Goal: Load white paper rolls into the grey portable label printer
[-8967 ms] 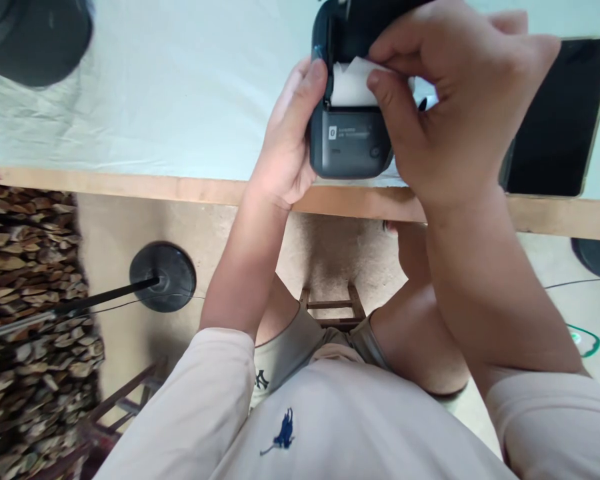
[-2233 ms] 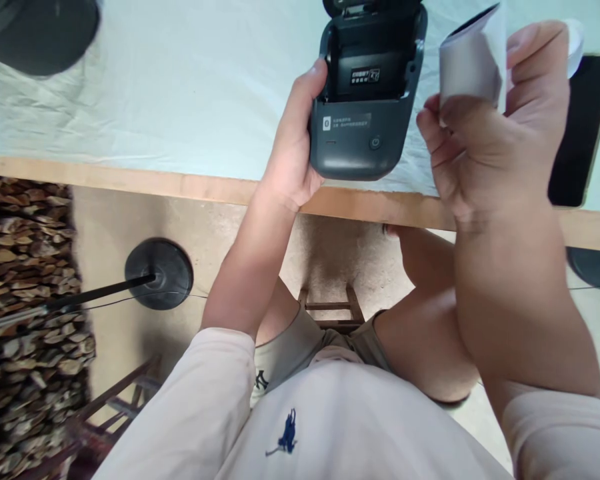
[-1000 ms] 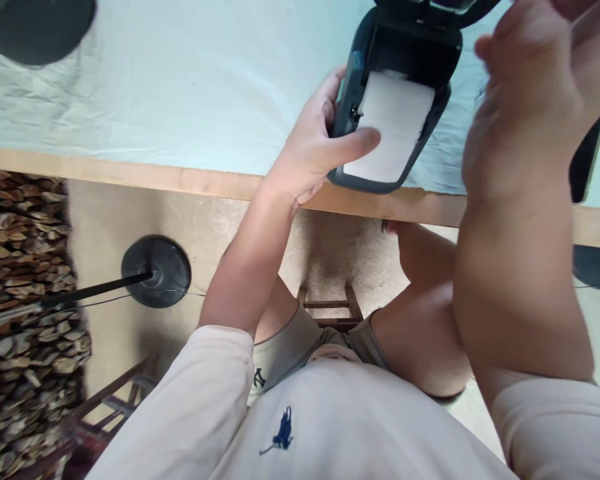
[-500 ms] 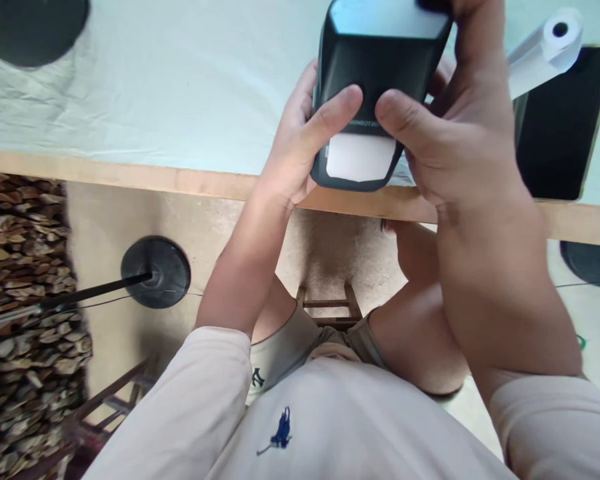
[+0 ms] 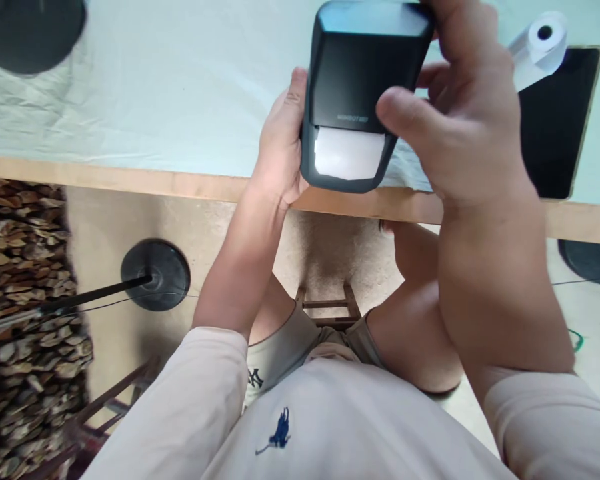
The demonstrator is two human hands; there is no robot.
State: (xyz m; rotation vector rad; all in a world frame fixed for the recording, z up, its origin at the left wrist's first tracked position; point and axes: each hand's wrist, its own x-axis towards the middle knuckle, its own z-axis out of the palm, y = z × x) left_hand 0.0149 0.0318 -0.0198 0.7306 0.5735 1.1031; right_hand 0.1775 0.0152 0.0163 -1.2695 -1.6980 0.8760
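Observation:
A black handheld label printer is held above the table's near edge, with a white label showing at its lower end. Cradling its left side is my left hand, thumb along the edge and the other fingers hidden behind it. My right hand grips the printer's right side, closed around its upper corner. The right thumb lies over the front face near the small lettering.
Right of the printer, a white roll in clear wrap lies partly over a dark flat tablet. A dark round object sits at the table's far left. Below stand a round black stand base and a wooden stool; stacked firewood is at left.
My left thumb has come off the printer's front face to its left edge. The printer has shifted slightly left in view, and its lettering is uncovered.

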